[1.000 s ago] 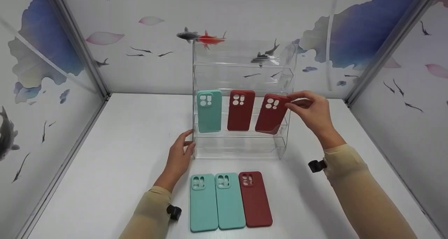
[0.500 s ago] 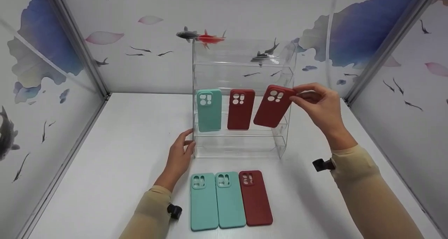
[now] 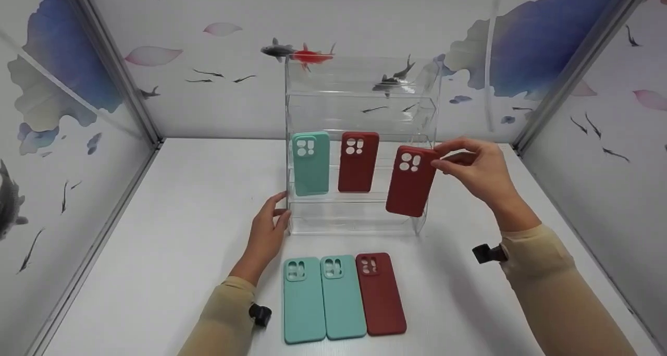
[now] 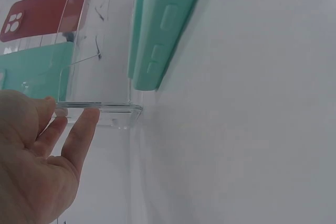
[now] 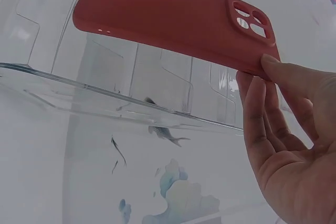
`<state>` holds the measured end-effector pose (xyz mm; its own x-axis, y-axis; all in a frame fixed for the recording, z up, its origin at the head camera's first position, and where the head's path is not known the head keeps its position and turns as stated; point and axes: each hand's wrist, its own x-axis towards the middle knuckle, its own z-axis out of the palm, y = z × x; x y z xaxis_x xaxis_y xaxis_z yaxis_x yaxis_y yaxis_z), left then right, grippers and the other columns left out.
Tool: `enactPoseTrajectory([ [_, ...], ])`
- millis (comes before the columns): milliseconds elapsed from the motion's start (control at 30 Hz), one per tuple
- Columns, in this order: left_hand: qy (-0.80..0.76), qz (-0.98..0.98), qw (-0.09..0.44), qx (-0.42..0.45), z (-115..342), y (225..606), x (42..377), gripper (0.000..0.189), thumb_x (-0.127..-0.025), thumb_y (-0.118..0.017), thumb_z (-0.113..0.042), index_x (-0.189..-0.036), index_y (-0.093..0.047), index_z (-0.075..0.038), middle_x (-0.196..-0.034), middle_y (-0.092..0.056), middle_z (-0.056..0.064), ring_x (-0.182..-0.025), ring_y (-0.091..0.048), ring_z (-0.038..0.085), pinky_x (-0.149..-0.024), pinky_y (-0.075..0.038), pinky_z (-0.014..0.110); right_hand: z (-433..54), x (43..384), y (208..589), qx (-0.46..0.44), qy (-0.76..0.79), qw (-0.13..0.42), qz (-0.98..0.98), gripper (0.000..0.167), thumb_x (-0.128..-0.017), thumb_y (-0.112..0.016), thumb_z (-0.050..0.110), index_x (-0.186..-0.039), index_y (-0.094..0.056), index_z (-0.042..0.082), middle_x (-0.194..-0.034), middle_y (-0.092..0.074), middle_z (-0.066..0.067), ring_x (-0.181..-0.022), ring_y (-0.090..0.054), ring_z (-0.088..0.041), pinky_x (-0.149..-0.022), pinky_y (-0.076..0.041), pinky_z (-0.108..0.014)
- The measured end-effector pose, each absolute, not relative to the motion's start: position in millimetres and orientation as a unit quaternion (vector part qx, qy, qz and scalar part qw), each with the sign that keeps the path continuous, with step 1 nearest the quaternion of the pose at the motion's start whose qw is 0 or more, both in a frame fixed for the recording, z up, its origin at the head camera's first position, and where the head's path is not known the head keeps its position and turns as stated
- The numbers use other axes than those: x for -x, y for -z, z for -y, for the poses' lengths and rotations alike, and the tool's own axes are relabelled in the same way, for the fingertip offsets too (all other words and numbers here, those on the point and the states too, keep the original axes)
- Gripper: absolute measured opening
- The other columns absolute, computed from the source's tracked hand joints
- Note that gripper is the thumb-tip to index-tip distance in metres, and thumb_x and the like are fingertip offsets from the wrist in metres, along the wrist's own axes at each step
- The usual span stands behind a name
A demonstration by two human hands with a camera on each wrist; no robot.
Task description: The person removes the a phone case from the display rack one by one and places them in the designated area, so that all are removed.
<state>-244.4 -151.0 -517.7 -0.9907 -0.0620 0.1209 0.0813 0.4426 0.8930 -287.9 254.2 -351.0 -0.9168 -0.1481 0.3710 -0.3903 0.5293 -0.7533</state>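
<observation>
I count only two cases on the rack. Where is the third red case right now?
In the head view the red case hangs in the right hand, in front of the clear rack's right end, right of the shelved red case.

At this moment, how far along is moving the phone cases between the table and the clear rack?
Two cases, teal and red, stand on the clear rack. The right hand pinches another red case in front of the rack; the left hand touches the rack's corner. Three cases lie on the table.

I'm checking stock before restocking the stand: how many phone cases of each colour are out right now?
Teal cases: 3, one on the clear stand, two on the table
Red cases: 3, one on the stand, one on the table, one in the right hand
Total: 6
</observation>
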Motion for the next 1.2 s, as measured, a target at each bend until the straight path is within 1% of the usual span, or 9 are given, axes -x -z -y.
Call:
enactPoseTrajectory([
  [133, 0.527, 0.847, 0.065, 0.001, 150, 519, 245, 0.049, -0.108, -0.055, -0.017, -0.155, -0.041, -0.022, -0.158, -0.048, 0.002, -0.131, -0.06, 0.022, -0.106, -0.056, 0.042, -259, 288, 358, -0.139, -0.436, 0.083, 0.885, 0.027, -0.091, -0.082, 0.019, -0.113, -0.075, 0.007, -0.112, -0.074, -0.011, -0.079, -0.075, -0.009, -0.071, -0.061, -0.02],
  [233, 0.529, 0.846, 0.063, -0.002, 150, 519, 244, 0.049, -0.108, -0.056, -0.017, -0.155, -0.042, -0.022, -0.159, -0.047, 0.002, -0.131, -0.06, 0.022, -0.106, -0.056, 0.041, -262, 288, 362, -0.128, -0.432, 0.043, 0.892, 0.029, -0.09, -0.082, 0.02, -0.114, -0.075, 0.007, -0.113, -0.073, -0.014, -0.082, -0.076, -0.011, -0.073, -0.062, -0.022],
  [300, 0.529, 0.846, 0.062, -0.003, 150, 519, 244, 0.049, -0.108, -0.055, -0.017, -0.155, -0.042, -0.022, -0.159, -0.047, 0.002, -0.132, -0.059, 0.022, -0.106, -0.056, 0.041, -263, 288, 365, -0.12, -0.428, 0.02, 0.896, 0.029, -0.09, -0.082, 0.02, -0.115, -0.075, 0.007, -0.114, -0.073, -0.015, -0.084, -0.077, -0.015, -0.074, -0.062, -0.024],
  [400, 0.527, 0.847, 0.063, -0.003, 150, 518, 244, 0.049, -0.108, -0.055, -0.017, -0.155, -0.041, -0.022, -0.159, -0.047, 0.001, -0.132, -0.059, 0.022, -0.107, -0.056, 0.041, -265, 288, 369, -0.108, -0.42, -0.011, 0.901, 0.03, -0.09, -0.082, 0.019, -0.116, -0.075, 0.007, -0.114, -0.073, -0.014, -0.091, -0.077, -0.023, -0.076, -0.062, -0.025],
  [533, 0.526, 0.849, 0.062, -0.006, 151, 517, 245, 0.049, -0.108, -0.056, -0.019, -0.155, -0.042, -0.024, -0.16, -0.047, 0.0, -0.132, -0.059, 0.022, -0.108, -0.055, 0.041, -266, 289, 374, -0.108, -0.416, -0.037, 0.902, 0.029, -0.09, -0.082, 0.017, -0.116, -0.074, 0.007, -0.113, -0.072, -0.016, -0.094, -0.077, -0.029, -0.077, -0.063, -0.027],
  [900, 0.527, 0.848, 0.059, -0.004, 152, 519, 245, 0.049, -0.109, -0.055, -0.022, -0.156, -0.041, -0.023, -0.158, -0.048, 0.002, -0.132, -0.059, 0.022, -0.106, -0.056, 0.041, -273, 285, 398, -0.12, -0.419, -0.104, 0.894, 0.03, -0.089, -0.081, 0.014, -0.116, -0.074, 0.002, -0.11, -0.071, -0.019, -0.087, -0.076, -0.022, -0.077, -0.064, -0.029],
  [1000, 0.527, 0.848, 0.061, -0.004, 152, 519, 245, 0.048, -0.109, -0.055, -0.023, -0.155, -0.041, -0.023, -0.158, -0.048, 0.003, -0.132, -0.059, 0.022, -0.105, -0.057, 0.041, -276, 286, 409, -0.118, -0.419, -0.119, 0.893, 0.029, -0.089, -0.081, 0.013, -0.115, -0.074, 0.001, -0.109, -0.071, -0.019, -0.086, -0.075, -0.022, -0.077, -0.065, -0.032],
  [1133, 0.528, 0.847, 0.061, -0.003, 152, 519, 245, 0.049, -0.109, -0.055, -0.022, -0.155, -0.041, -0.024, -0.158, -0.048, 0.002, -0.132, -0.059, 0.022, -0.105, -0.056, 0.042, -280, 286, 423, -0.114, -0.413, -0.137, 0.893, 0.029, -0.088, -0.081, 0.012, -0.115, -0.074, 0.002, -0.107, -0.072, -0.017, -0.085, -0.074, -0.022, -0.08, -0.065, -0.039],
  [1200, 0.528, 0.847, 0.06, -0.004, 151, 519, 245, 0.049, -0.109, -0.055, -0.022, -0.155, -0.042, -0.024, -0.158, -0.048, 0.002, -0.132, -0.059, 0.023, -0.107, -0.055, 0.044, -281, 286, 430, -0.112, -0.412, -0.147, 0.892, 0.03, -0.088, -0.081, 0.013, -0.115, -0.074, 0.002, -0.106, -0.072, -0.016, -0.085, -0.073, -0.023, -0.08, -0.065, -0.039],
])
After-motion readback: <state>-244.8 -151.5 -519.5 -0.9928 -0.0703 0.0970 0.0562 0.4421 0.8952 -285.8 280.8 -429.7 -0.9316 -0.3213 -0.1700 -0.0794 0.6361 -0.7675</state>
